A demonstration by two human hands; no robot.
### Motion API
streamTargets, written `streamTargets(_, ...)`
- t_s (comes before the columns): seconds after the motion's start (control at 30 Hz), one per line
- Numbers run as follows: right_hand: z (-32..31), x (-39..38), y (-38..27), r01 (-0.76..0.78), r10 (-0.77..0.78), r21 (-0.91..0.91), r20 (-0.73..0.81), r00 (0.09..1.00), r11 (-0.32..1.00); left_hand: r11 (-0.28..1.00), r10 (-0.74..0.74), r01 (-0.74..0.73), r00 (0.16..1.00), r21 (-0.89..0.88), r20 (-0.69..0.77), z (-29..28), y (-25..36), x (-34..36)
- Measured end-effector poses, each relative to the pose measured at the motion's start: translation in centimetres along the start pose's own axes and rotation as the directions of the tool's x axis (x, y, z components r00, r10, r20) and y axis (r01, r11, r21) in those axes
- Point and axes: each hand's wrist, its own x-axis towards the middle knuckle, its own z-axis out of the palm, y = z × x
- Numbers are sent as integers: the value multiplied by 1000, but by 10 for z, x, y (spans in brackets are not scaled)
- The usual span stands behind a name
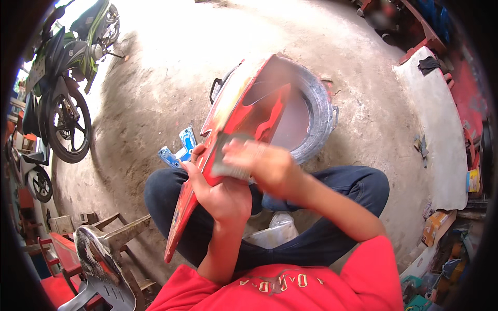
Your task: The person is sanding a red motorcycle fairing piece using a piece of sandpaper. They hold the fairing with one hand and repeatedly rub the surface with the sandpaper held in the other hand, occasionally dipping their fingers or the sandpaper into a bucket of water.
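Panel (239, 123), red and tapering, lies aslant in the left hand (224, 197), whose fingers hold it across its narrowing part, digits showing at its left edge; the right hand (270, 161), blurred, has its fingers laid nearly flat on a grey pad (226, 158) against the panel's face. The rubbing looks partway along: beyond the fingers, one side is pale and yellowish, with dull dark areas beside it, yet plenty of red remains there and down toward the narrow tip below the left fingers. Whether the pad made those pale patches cannot be told, and the surface under the right fingers is hidden. Ahead of the fingers, a round grey basin (320, 116) holding cloudy liquid sits below the panel's broad end; whether they touch is unclear. A blue-and-white part (182, 151) lies just left of the left fingers. Knees in dark trousers (358, 189) flank both hands and probably limit how freely the tip can swing. Farther left of the fingers stands a motorbike (66, 58), with a scuffed metal chair (101, 277) behind them at lower left; well to their right is a pale slab (441, 150)
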Motion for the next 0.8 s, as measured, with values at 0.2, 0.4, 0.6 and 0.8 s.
streamTargets(0.2,-7,3,20,-162,165,-66,44,985,985,1000,-7,6,999,-9,-39,1,-3,2)
streamTargets(0.4,-20,4,63,-569,576,-94,83,813,817,998,-50,47,997,-34,-65,9,-4,1)
streamTargets(0.6,-9,-3,0,-31,31,1,69,997,1000,1000,-6,6,999,-12,39,-12,-1,3)
streamTargets(0.8,-6,-26,56,-461,444,-160,-129,887,873,999,-35,35,998,6,-60,9,-4,0)
